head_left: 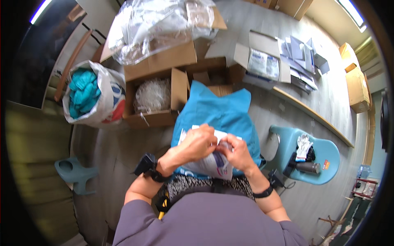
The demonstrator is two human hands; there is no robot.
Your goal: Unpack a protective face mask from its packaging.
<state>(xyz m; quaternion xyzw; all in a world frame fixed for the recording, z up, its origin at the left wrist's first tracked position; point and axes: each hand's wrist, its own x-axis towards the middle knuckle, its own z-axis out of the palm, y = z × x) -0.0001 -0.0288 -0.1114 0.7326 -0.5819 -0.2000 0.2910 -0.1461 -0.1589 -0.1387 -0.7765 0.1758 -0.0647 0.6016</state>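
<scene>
Packet (pixel 217 166): white with purple and blue print, in front of the blue bag (pixel 217 104), close to the person's body, below the meeting hands.
Left hand (pixel 200 141): fingers curled inward, pinching at the packet's upper part; the exact contact is partly hidden by the knuckles.
Right hand (pixel 234 152): thumb and fingertips drawn together on the packet's upper edge, just beside the left fingertips.
Packet's feel: likely light and soft, a thin skin that creases easily and may slip under dry fingers; how fragile the contents are, I cannot tell.
Best hold: the upper edge, a small pinch from each side; the lower part hangs loose and probably sags or folds if left unsupported.
Blue bag: broad, limp-looking, spread behind and beneath the packet, so likely to give under pressure.
Stool (pixel 330 160): blue-green, to the right, bearing white gloves (pixel 304 146) and a dark bottle (pixel 308 167).
Cardboard box (pixel 147 119): open, ahead to the left, with clear plastic (pixel 152 95) inside.
White sack (pixel 106 82): left of that box, with a crumpled teal bundle (pixel 84 88) showing at its mouth.
</scene>
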